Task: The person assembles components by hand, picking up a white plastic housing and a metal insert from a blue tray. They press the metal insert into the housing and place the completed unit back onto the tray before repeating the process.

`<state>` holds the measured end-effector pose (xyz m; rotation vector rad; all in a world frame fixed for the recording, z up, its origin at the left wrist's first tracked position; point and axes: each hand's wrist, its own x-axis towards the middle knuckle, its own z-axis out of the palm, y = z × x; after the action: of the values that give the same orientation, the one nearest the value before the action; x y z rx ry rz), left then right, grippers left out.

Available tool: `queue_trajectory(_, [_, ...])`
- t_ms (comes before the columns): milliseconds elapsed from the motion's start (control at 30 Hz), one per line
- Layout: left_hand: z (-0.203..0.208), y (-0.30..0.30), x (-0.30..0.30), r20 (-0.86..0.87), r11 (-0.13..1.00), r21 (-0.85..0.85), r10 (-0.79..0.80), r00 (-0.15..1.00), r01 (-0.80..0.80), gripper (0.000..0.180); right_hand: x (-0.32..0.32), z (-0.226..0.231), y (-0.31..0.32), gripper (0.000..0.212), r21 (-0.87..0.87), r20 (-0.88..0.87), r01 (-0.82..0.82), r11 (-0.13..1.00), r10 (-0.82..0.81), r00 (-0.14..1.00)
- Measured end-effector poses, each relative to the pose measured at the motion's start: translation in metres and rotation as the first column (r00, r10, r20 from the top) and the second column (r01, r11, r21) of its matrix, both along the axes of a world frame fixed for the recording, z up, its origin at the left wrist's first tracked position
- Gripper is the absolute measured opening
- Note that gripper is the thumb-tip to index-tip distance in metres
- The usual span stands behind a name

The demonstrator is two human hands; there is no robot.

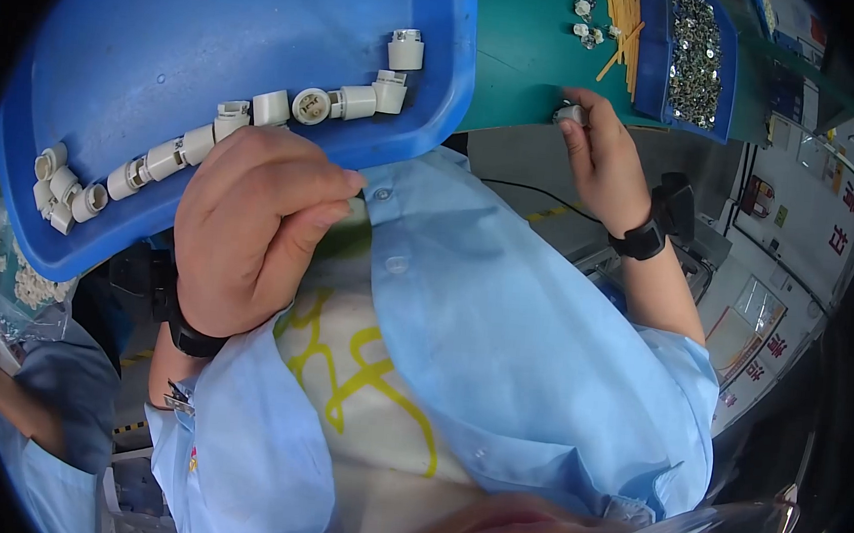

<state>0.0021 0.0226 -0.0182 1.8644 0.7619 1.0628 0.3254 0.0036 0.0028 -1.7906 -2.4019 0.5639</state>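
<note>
My left hand (257, 225) hovers in front of the near edge of a big blue tray (464, 66), its fingers bent and the thumb close to the fingertips. What lies in that pinch, if anything, I cannot make out. A crooked row of short white cylindrical plastic fittings (357, 103) runs along the tray's near side, and my left hand partly covers it. Over the front edge of the green tabletop (526, 51), my right hand (608, 155) grips a small white cylindrical fitting (574, 114) between thumb and fingers.
Thin wooden sticks (621, 32) and several small white-and-metal pieces (582, 30) lie on the tabletop. At right stands a blue bin (727, 80) full of small metal parts (694, 57). A clear bag of white pieces (39, 289) and another person's sleeve (55, 488) appear at left.
</note>
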Motion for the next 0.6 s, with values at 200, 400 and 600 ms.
queue_trajectory(200, [0.0006,0.0004,0.0004,-0.001,1.0,0.007,0.003,1.0,-0.003,0.015,0.0029,-0.005,-0.0089,0.02,0.113,0.193,-0.057,0.992,0.034,0.981])
queue_trajectory(400, [-0.0007,-0.0003,0.0003,0.035,1.0,-0.005,0.005,0.999,-0.005,0.017,0.003,-0.0065,-0.0036,0.022,0.161,0.263,-0.204,0.966,0.157,0.952])
queue_trajectory(600, [-0.0031,-0.0003,-0.0011,0.027,0.999,0.033,0.004,1.0,-0.005,0.018,0.0028,-0.0078,-0.006,0.023,0.134,0.229,-0.152,0.979,0.119,0.966])
